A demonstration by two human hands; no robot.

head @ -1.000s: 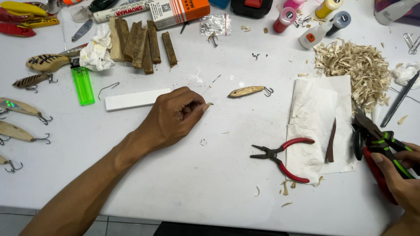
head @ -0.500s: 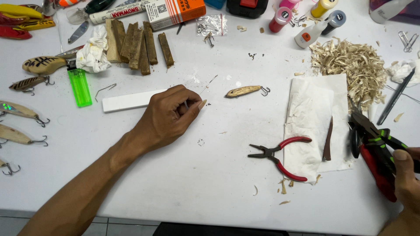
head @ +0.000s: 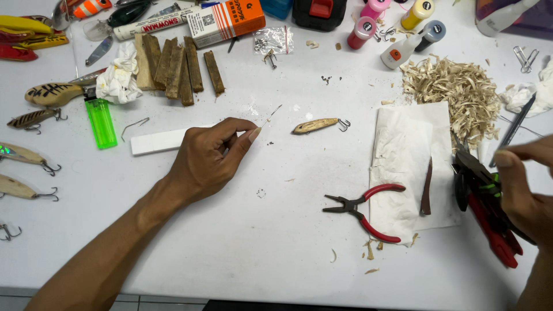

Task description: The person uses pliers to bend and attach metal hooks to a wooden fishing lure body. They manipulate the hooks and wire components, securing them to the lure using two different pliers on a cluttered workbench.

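Hobby lure-making workbench: wood shavings (head: 455,86), pliers (head: 363,210), paint bottles (head: 403,29), hooked lures (head: 317,125).

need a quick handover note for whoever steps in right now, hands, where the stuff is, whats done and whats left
Left hand: pinching a thin straight metal wire between thumb and fingertips, its tip pointing up and right over the white table.
Right hand: at the right edge, over the red-and-black pliers-type tool; grip unclear.
Things: small carved wooden lure body with a hook at one end lies just right of the wire; red-handled long-nose pliers lie unheld by the white paper towel; pile of wood shavings behind.
Done: lure body carved.
Left: the wire is not yet touching the lure.
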